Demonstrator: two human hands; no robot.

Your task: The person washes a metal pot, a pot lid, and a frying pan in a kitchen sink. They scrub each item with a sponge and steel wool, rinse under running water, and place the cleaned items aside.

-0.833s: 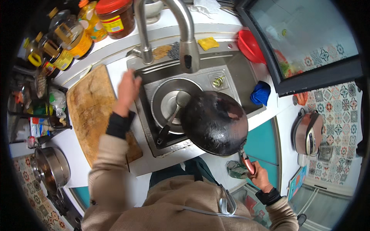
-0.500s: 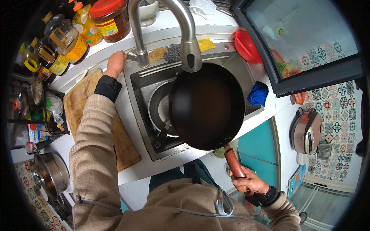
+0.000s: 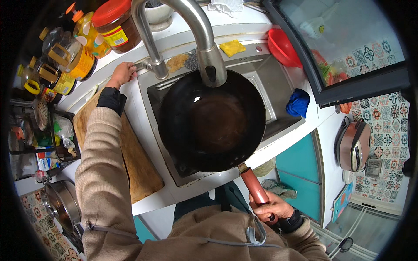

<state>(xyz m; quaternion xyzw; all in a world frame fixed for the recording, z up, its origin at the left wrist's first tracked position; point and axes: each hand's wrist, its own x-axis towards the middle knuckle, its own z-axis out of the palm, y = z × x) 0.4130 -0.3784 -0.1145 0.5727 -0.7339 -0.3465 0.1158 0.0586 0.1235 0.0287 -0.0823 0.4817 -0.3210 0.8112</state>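
My right hand (image 3: pixel 274 206) is wrapped round the reddish-brown handle of a dark frying pan (image 3: pixel 209 152). The pan is held over the steel sink (image 3: pixel 285 98), its inside facing up, beneath the spout of the steel faucet (image 3: pixel 204 30). Its bottom looks brownish, with a small bright glint; whether water lies in it I cannot tell. At the left of the faucet base, my left hand (image 3: pixel 123 74) is closed on the faucet lever (image 3: pixel 143 66). The pan covers much of the sink's left part.
A wooden cutting board (image 3: pixel 141 174) lies left of the sink. Bottles and a red-lidded jar (image 3: pixel 117 30) line the back left. Around the sink are a yellow cloth (image 3: pixel 232 48), a red basin (image 3: pixel 283 48) and a blue cloth (image 3: pixel 298 103). An open window frame (image 3: pixel 361 82) juts in at right.
The pan has shifted left under the spout and now hides the metal pot seen in the sink before. My right hand moved left with it; my left hand stays at the lever.
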